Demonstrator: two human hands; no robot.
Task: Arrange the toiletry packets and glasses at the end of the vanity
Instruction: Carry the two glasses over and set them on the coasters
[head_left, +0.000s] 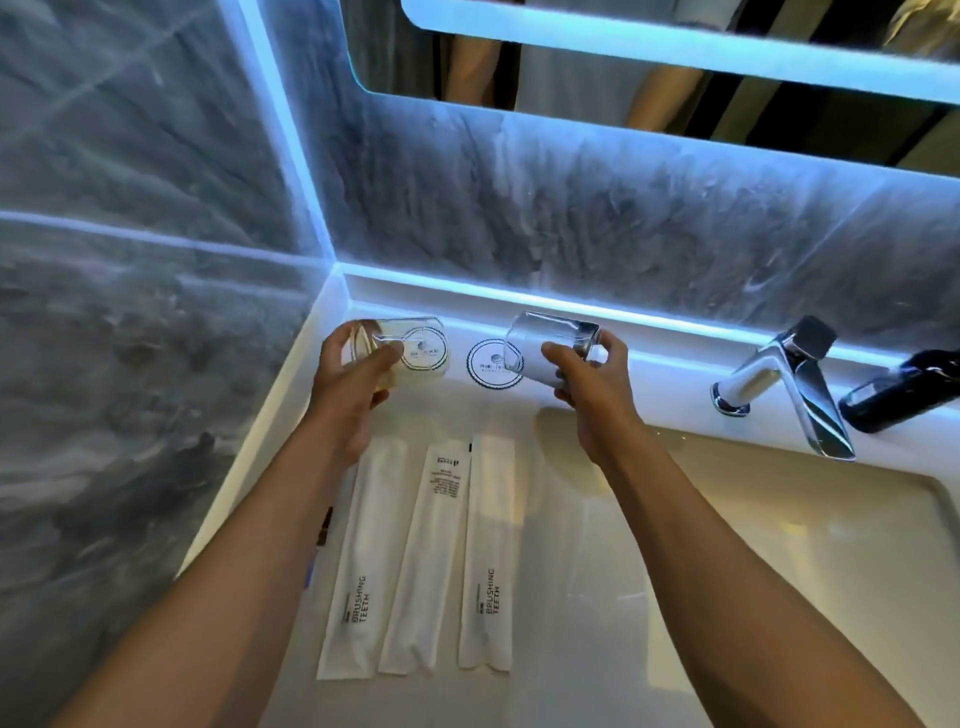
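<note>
Glasses: clear tumblers, left hand gripping one, right hand another; packets flat, white.

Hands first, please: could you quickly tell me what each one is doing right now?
Left hand: closed around a clear glass, tilted over a round coaster.
Right hand: closed around a second glass, tilted above the other coaster.

"BRUSHING TEETH" is printed on the left packet and right packet.
</note>
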